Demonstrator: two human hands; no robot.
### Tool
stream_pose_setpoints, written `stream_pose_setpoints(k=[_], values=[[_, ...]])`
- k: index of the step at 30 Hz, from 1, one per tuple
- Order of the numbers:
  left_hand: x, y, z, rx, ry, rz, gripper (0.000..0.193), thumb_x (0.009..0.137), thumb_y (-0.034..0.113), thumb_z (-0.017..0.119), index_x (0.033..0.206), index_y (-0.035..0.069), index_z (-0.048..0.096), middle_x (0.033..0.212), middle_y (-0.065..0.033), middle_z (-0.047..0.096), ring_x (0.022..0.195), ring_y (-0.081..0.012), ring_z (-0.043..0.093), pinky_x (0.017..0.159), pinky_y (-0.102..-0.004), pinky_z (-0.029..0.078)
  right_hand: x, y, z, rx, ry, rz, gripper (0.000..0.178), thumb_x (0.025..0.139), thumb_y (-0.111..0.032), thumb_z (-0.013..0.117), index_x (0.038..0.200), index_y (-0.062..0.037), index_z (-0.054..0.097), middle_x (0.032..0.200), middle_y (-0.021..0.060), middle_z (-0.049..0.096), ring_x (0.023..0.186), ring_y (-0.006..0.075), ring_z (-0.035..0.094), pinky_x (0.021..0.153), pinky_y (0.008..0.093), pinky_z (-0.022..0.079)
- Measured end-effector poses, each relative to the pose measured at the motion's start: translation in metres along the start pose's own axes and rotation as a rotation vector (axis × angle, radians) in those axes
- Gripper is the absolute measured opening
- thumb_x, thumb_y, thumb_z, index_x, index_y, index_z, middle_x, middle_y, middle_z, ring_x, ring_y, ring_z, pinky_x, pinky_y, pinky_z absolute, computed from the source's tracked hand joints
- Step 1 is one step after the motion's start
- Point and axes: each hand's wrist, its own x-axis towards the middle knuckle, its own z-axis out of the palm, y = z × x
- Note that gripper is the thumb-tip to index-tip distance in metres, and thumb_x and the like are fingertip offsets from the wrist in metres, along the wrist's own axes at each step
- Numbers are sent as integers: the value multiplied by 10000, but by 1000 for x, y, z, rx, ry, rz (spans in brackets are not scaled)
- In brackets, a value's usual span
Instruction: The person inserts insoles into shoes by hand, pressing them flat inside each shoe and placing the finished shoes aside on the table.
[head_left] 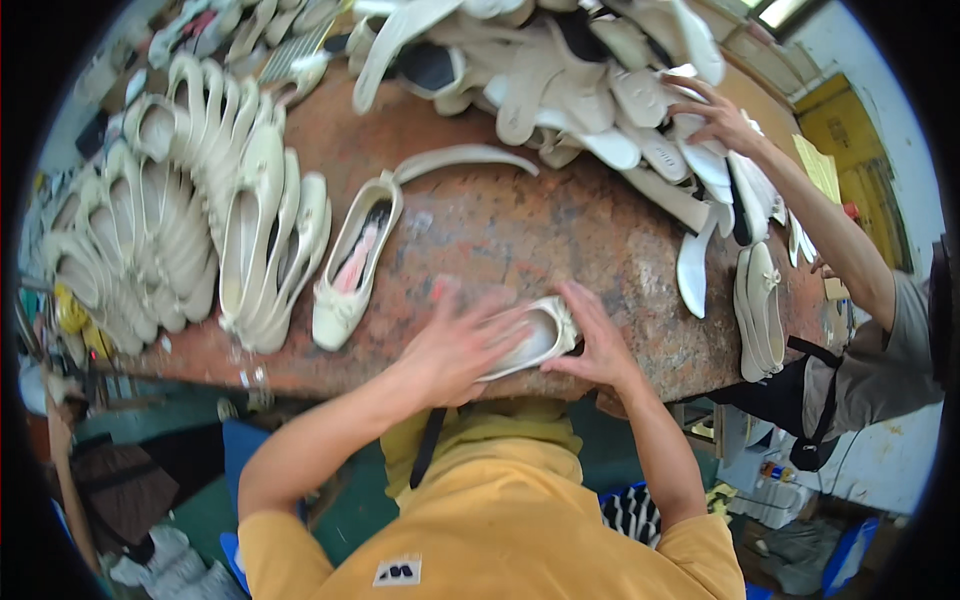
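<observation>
A cream ballet flat (pixel 540 345) with a bow at its toe lies near the table's front edge, its toe to the right. My right hand (pixel 598 345) grips it around the toe, thumb on the near side and fingers on the far side. Blurred by motion, my left hand (pixel 455 345) reaches over the heel end with its fingers stretched out; the heel is hidden beneath it. To the left lies another cream ballet flat (pixel 335 310), its inside dark with a pinkish patch. A pale insole (pixel 470 157) touches its heel end.
Rows of cream flats (pixel 150 240) stand packed together at the left. A heap of pale insoles (pixel 590 90) covers the far side. At the right, a co-worker's hand (pixel 715 115) reaches into the heap, and a pair of flats (pixel 760 310) stands near the table edge.
</observation>
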Motion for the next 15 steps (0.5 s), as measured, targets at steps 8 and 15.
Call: stream_pose_setpoints(k=[8,15], values=[[16,16,-80,-633,538,-161,825,714,46,935,1480,99,632,1413,-189,653,1273,-427,655,1061,-478,569,35,-85,-74,-582,-321,-201,320,865,-470,860,1028,-195,851,1242,-30,752,1308,272,626,1298,695,299],[0,12,-95,-322,289,-45,766,739,82,922,1462,127,672,1387,-139,657,1243,-384,665,1038,-475,571,54,-74,-57,-822,-853,28,253,912,-395,806,940,-147,839,1057,44,800,1107,279,733,999,476,572]])
